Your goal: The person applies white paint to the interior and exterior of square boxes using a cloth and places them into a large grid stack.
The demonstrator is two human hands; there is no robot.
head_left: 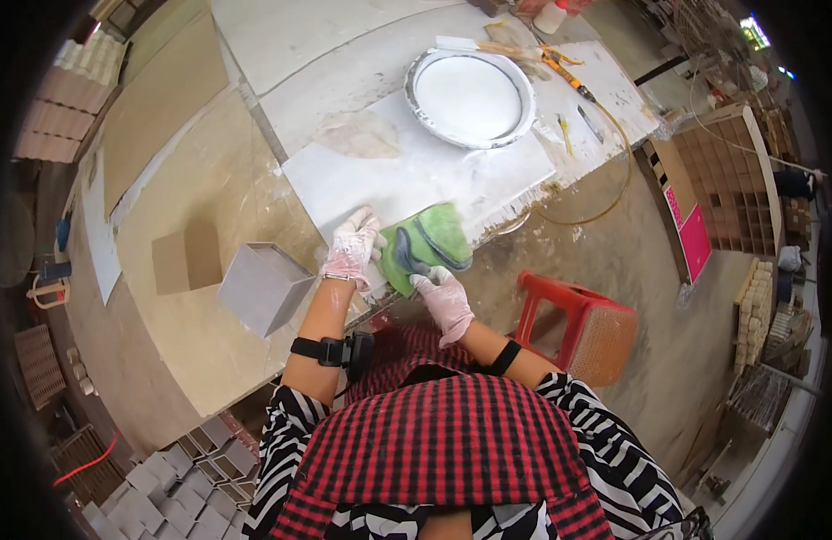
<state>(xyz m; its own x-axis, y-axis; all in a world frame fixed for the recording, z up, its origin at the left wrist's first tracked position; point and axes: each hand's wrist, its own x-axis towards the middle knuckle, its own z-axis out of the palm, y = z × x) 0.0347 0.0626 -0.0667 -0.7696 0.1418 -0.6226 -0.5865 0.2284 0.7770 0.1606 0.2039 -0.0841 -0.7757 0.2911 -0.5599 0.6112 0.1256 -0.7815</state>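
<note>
A green cloth [445,236] with dark grey curved markings is stretched between my hands at the front edge of the table. My left hand [353,245], in a thin whitish glove, has its fingers curled at the cloth's left edge. Lower down, my right hand [445,304], gloved the same way, pinches the cloth's near edge. Beyond the cloth stands a round basin [414,106] of white liquid, its rim smeared with white. A flat brush [501,49] lies at the basin's far rim. Left of my left forearm is a grey open box [265,286].
An orange-handled air gun [564,74] with a yellowish hose [628,148] lies right of the basin. Small tools [565,133] rest near the table's right edge. A red plastic stool [578,328] stands on the floor to my right. Stacked boxes [164,495] fill the lower left.
</note>
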